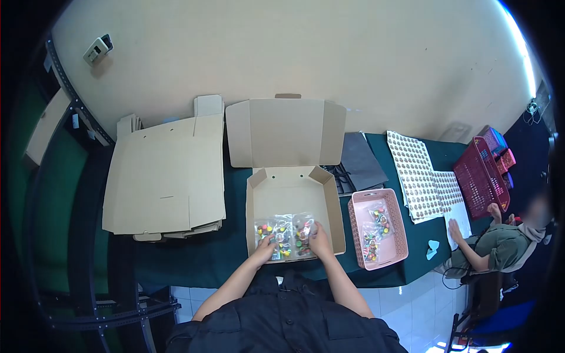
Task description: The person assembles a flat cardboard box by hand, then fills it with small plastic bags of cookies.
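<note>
An open cardboard box [288, 197] stands in front of me, its lid [286, 132] raised toward the wall. Clear plastic bags [283, 235] of small colourful pieces lie side by side in the front part of the box. My left hand [263, 250] has its fingers closed on the left bags' lower edge. At the right, my right hand [319, 241] grips the side of another clear bag [302, 234]. To the right of the box, a pink basket [402, 238] holds several similar bags [376, 229].
Flat cardboard boxes [165, 176] are stacked at left. Right of the box lie black folders [363, 162], sticker sheets [415, 173] and a light blue item [432, 249]. A maroon basket [479, 176] stands near a seated person [500, 247], whose hands are at the table's right end.
</note>
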`<state>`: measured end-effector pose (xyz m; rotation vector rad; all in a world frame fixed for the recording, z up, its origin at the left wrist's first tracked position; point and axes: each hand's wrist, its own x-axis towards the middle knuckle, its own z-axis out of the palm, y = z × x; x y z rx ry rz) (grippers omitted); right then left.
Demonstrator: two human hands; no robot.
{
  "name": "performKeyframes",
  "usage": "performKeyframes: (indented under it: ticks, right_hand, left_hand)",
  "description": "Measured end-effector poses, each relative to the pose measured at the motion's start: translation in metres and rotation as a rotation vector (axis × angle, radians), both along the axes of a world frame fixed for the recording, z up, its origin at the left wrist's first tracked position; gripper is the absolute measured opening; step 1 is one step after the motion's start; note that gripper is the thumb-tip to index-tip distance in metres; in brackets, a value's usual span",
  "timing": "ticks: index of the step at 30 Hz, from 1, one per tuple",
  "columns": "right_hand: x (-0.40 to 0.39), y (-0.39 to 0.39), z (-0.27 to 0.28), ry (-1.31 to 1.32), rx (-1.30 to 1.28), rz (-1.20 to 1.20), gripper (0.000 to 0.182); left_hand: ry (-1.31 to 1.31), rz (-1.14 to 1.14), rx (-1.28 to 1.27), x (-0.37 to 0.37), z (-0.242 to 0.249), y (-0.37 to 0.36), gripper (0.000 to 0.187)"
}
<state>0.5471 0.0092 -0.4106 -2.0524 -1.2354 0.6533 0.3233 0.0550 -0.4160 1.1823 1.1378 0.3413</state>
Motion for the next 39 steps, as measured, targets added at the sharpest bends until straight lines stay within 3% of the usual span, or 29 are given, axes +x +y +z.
performKeyframes:
  ticks: [1,4,6,9,11,13,14,15,18,28,36,39]
  right_hand:
    - [-0.006,0.002,0.009,0.111,-0.103,0.046,0.057]
    - [-0.022,0.006,0.012,0.09,-0.152,0.182,0.056]
    - [-0.029,0.003,0.018,0.04,-0.152,0.211,0.058]
    - [-0.044,-0.003,0.033,-0.192,-0.044,0.12,0.055]
    - [-0.047,-0.003,0.046,-0.262,0.037,0.321,0.047]
    - [-0.051,-0.006,0.041,-0.307,-0.013,0.373,0.043]
    - [-0.052,-0.007,0.038,-0.351,-0.06,0.427,0.039]
    - [-0.052,-0.007,0.035,-0.349,-0.061,0.424,0.039]
    - [-0.05,-0.007,0.036,-0.387,-0.153,0.394,0.039]
    - [-0.046,-0.006,0.039,-0.243,-0.209,0.372,0.045]
    - [-0.037,-0.004,0.016,-0.213,-0.119,0.327,0.046]
    - [-0.038,-0.005,0.023,-0.279,-0.155,0.347,0.046]
  left_hand:
    - [0.001,0.0,0.002,-0.001,-0.003,-0.001,0.055]
    - [-0.008,-0.017,-0.017,-0.003,-0.002,-0.002,0.055]
    - [0.06,-0.118,0.131,-0.006,0.01,-0.005,0.053]
    - [0.133,-0.139,0.247,-0.009,-0.009,-0.007,0.051]
    - [0.201,-0.175,0.308,-0.006,0.01,-0.013,0.052]
    - [0.27,-0.216,0.368,-0.002,0.019,-0.017,0.052]
    - [0.351,-0.342,0.419,-0.002,0.018,-0.018,0.054]
    - [0.432,-0.469,0.469,-0.002,0.018,-0.019,0.055]
    - [0.53,-0.56,0.425,0.001,0.025,-0.023,0.058]
    - [0.508,-0.558,0.345,0.004,0.042,-0.023,0.056]
    - [0.697,-0.678,0.587,0.016,0.083,-0.03,0.066]
    - [0.593,-0.731,0.682,0.019,0.057,-0.018,0.071]
